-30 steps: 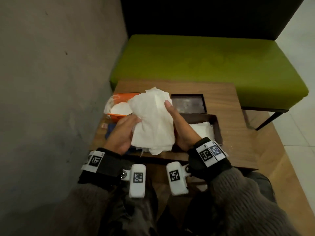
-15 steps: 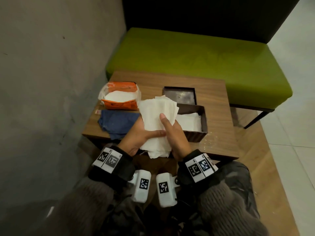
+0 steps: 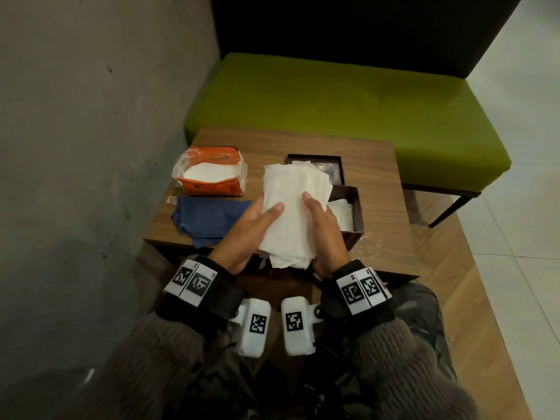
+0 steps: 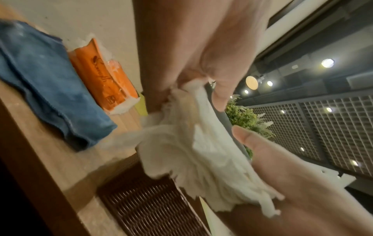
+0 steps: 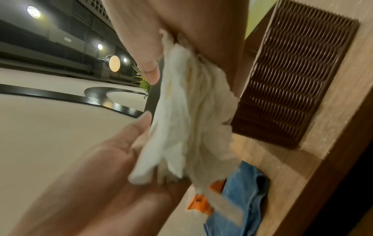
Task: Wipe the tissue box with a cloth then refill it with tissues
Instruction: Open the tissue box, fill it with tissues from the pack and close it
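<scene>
Both hands hold a stack of white tissues (image 3: 291, 213) above the near edge of the table, just left of the open dark brown tissue box (image 3: 359, 207). My left hand (image 3: 254, 222) grips the stack's left side, thumb on top. On the right side my right hand (image 3: 322, 227) grips it the same way. In the left wrist view the tissues (image 4: 191, 151) hang pinched between thumb and fingers over the woven box wall (image 4: 145, 201). The right wrist view shows the tissues (image 5: 187, 111) beside the box (image 5: 292, 79). A few tissues (image 3: 344, 213) lie inside the box. The blue cloth (image 3: 209, 219) lies flat to the left.
The box lid (image 3: 315, 168) lies behind the box. An opened orange tissue pack (image 3: 212, 175) stands at the table's back left. A grey wall runs close along the left, and a green bench (image 3: 348, 116) stands behind the wooden table (image 3: 385, 237).
The hands have drawn the tissue stack down and toward me, off the orange pack and box. Both thumbs now lie on top of the stack.
</scene>
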`<state>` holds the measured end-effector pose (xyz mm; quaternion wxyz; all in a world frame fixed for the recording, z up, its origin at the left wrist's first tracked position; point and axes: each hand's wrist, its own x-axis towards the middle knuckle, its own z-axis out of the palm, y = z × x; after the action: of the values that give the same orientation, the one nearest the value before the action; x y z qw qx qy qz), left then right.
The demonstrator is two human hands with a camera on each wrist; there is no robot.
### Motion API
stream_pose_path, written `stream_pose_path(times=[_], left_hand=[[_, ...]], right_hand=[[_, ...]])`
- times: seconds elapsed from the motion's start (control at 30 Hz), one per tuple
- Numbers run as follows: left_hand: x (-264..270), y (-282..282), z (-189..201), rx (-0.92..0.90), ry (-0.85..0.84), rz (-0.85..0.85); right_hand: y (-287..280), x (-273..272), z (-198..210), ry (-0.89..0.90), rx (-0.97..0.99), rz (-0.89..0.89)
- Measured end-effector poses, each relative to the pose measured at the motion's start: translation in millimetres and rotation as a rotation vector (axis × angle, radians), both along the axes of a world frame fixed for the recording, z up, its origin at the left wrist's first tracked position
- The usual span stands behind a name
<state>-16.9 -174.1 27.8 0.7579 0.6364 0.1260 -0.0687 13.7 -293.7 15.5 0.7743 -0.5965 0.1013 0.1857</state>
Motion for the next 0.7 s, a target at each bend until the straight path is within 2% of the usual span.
stream_pose_path(times=[0.07,0.13,0.23,0.4,0.5,0.57,0.7], left_hand=[[1,0,2,0.019,0.023,-0.113],[3,7,4,-0.004,0.044,-0.146],[3,26,0,-0.037,0.076,-0.147],[-11,27,-17,-0.109,0.174,-0.341],[-7,22,-17,-0.222,0.105,-0.143],[-3,23,-14,-0.219,0.068,-0.017],[0,37,-8,-0.142,0.037,-0.012]], right_hand=[[-1,1,-1,0.041,0.003,0.017],[-6,3,1,0.058,-0.006,0.027],[-20,11,5,-0.032,-0.046,0.004],[-25,15,6,-0.173,0.095,-0.04],[-27,10,5,-0.219,0.063,0.059],[-33,6,3,-0.194,0.058,0.116],[-56,7,2,-0.081,0.15,0.15]])
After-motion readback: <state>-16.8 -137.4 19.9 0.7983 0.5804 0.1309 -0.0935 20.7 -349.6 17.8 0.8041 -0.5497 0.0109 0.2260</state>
